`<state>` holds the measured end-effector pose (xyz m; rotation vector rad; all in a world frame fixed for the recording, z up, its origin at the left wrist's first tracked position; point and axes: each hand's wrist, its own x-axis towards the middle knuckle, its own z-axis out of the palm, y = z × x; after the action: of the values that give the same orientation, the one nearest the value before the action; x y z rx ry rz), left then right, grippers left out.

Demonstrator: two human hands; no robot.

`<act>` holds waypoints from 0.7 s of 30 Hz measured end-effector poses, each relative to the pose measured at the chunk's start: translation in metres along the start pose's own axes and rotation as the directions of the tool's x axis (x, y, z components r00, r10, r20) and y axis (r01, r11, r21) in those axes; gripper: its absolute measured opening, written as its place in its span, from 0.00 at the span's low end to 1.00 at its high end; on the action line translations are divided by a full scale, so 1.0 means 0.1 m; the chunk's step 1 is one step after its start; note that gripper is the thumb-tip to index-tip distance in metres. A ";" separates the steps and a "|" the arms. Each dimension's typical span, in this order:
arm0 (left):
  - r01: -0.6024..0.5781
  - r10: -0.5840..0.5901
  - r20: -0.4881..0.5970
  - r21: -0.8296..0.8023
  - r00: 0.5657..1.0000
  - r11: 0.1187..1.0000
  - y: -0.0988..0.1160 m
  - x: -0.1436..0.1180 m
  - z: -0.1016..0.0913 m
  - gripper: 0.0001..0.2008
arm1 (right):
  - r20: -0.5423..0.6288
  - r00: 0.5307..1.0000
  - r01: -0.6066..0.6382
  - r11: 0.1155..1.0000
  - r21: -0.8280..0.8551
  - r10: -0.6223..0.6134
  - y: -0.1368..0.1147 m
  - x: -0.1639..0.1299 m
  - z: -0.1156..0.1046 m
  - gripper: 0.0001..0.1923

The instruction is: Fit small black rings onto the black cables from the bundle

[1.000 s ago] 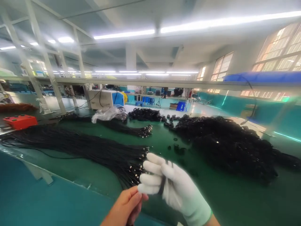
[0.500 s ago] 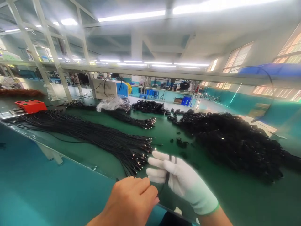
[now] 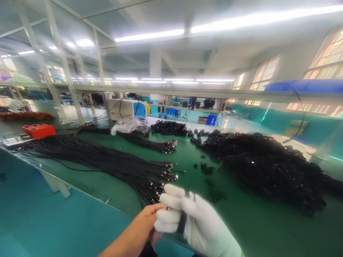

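At far left a red box [image 3: 39, 130] sits by the bench edge [image 3: 66, 182], with bare teal floor below. Long black cables [image 3: 107, 166] fan rightward, plug ends toward the middle. The bare left hand [image 3: 146, 223] – partly hidden behind the glove – pinches a cable end against the right hand [image 3: 187, 221], whose white-gloved fingers are curled round a black cable loop [image 3: 183, 217]; its lower run is out of sight. Open green mat [image 3: 254, 228] lies right of the hands, and a blurred heap of coils [image 3: 268, 167] sits beyond.
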<state>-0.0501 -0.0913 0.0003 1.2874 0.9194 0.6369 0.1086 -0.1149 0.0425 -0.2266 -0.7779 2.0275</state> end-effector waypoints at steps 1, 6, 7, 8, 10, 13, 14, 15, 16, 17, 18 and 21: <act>0.002 0.003 -0.047 0.095 0.999 0.995 -0.08 -0.06 0.03 0.16 | -0.023 0.999 0.039 0.999 -0.013 -0.039 -0.06 0.01 -0.02 0.15; -0.168 0.424 -0.100 0.819 0.900 0.549 -0.17 -0.32 0.14 0.14 | -0.189 0.968 0.144 0.981 -0.131 -0.167 -0.26 0.03 -0.11 0.18; -0.194 0.503 -0.052 0.884 0.863 0.425 -0.14 -0.35 0.17 0.14 | -0.216 0.960 0.148 0.977 -0.154 -0.179 -0.26 0.03 -0.11 0.18; -0.218 0.569 -0.001 0.923 0.823 0.317 -0.11 -0.36 0.20 0.14 | -0.241 0.953 0.145 0.974 -0.176 -0.185 -0.24 0.03 -0.12 0.19; -0.255 0.668 0.082 0.953 0.740 0.166 -0.02 -0.35 0.24 0.14 | -0.275 0.947 0.106 0.969 -0.222 -0.167 -0.19 0.00 -0.13 0.19; -0.295 0.726 0.134 0.950 0.675 0.099 0.19 -0.29 0.20 0.13 | -0.251 0.967 -0.029 0.965 -0.260 -0.038 -0.07 -0.08 -0.15 0.19; -0.315 0.715 0.148 0.943 0.683 0.105 0.28 -0.27 0.15 0.12 | -0.205 0.978 -0.082 0.963 -0.256 0.029 -0.04 -0.11 -0.16 0.18; -0.350 0.687 0.175 0.929 0.706 0.123 0.37 -0.25 0.10 0.10 | -0.147 0.985 -0.130 0.961 -0.243 0.096 0.00 -0.14 -0.17 0.17; -0.393 0.644 0.206 0.906 0.737 0.159 0.46 -0.23 0.03 0.08 | -0.087 0.984 -0.169 0.960 -0.221 0.153 0.04 -0.16 -0.17 0.16; -0.436 0.594 0.236 0.873 0.769 0.217 0.54 -0.21 -0.03 0.07 | -0.034 0.979 -0.203 0.960 -0.191 0.200 0.08 -0.17 -0.18 0.15; -0.468 0.546 0.255 0.833 0.798 0.295 0.60 -0.19 -0.09 0.06 | 0.007 0.972 -0.230 0.961 -0.153 0.234 0.12 -0.17 -0.18 0.15; -0.473 0.430 0.244 0.665 0.869 0.578 0.66 -0.12 -0.20 0.05 | 0.076 0.950 -0.304 0.953 -0.017 0.304 0.23 -0.13 -0.15 0.14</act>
<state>-0.0673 -0.0775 0.0666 2.2950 0.8078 0.6507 0.1063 -0.1281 0.0150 -0.2866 -0.8374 2.3368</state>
